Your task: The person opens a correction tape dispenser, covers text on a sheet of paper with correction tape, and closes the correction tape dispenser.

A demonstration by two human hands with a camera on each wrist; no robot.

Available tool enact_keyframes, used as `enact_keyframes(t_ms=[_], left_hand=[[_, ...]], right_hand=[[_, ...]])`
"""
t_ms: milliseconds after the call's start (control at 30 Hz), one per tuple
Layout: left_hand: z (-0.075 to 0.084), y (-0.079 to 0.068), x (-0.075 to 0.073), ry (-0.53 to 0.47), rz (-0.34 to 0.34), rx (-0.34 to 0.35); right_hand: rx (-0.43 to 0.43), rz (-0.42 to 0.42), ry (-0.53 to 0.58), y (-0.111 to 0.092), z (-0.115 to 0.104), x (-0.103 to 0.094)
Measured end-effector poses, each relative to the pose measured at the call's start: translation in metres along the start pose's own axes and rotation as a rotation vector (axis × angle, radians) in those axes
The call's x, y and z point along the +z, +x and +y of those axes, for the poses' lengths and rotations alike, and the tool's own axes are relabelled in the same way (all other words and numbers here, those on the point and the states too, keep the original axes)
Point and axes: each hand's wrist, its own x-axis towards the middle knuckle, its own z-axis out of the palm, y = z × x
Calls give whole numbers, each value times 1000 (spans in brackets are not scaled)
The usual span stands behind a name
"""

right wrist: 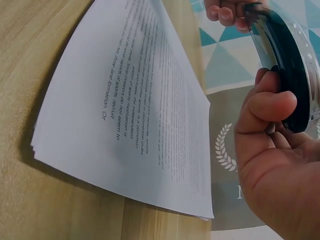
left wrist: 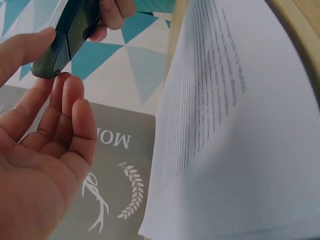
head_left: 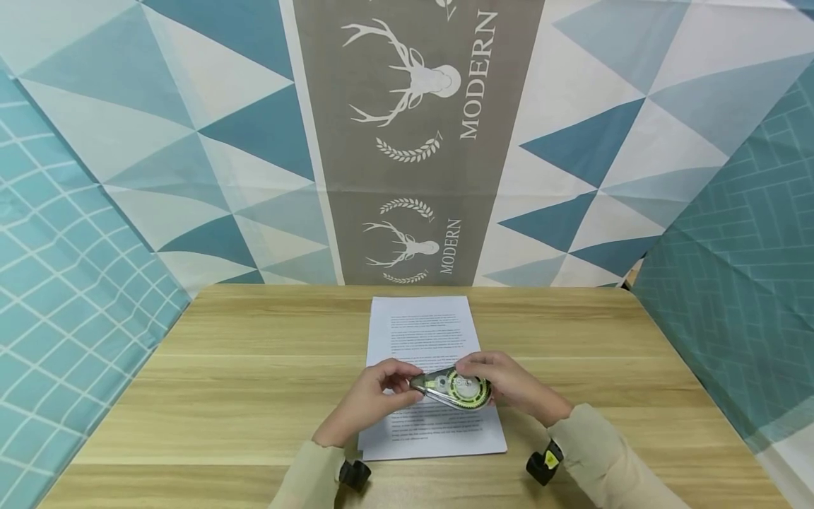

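Observation:
A correction tape dispenser (head_left: 453, 388), clear with a green-rimmed wheel and a dark tip, is held between both hands above a stack of printed paper (head_left: 422, 322). My left hand (head_left: 375, 393) pinches its narrow tip end between thumb and fingers. At the wide, rounded end, my right hand (head_left: 511, 382) grips the body. The left wrist view shows the dark tip of the dispenser (left wrist: 52, 52) between thumb and forefinger, the other fingers curled below. In the right wrist view, fingers of the right hand (right wrist: 275, 135) wrap the dispenser's dark edge (right wrist: 287, 65).
The paper lies on a wooden table (head_left: 254, 375), its sheets slightly uneven at the edges. Behind the table hangs a patterned cloth (head_left: 413, 141) with deer heads and triangles. Tiled-pattern cloths (head_left: 70, 247) flank both sides. Dark wrist cameras (head_left: 354, 475) sit below the sleeves.

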Motion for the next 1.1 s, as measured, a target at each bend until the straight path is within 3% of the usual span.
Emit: enact_keyframes(t_ms=[267, 500, 733, 1100], left_hand=[[-5, -1, -9, 60, 55, -55], [-8, -3, -16, 151, 67, -60], [-11, -1, -18, 261, 47, -95], [-14, 6, -21, 431, -18, -99]], right_hand=[[-47, 52, 37, -3, 4, -16], [-44, 132, 94, -10, 8, -32], [24, 282, 132, -18, 15, -45], [33, 473, 187, -22, 26, -62]])
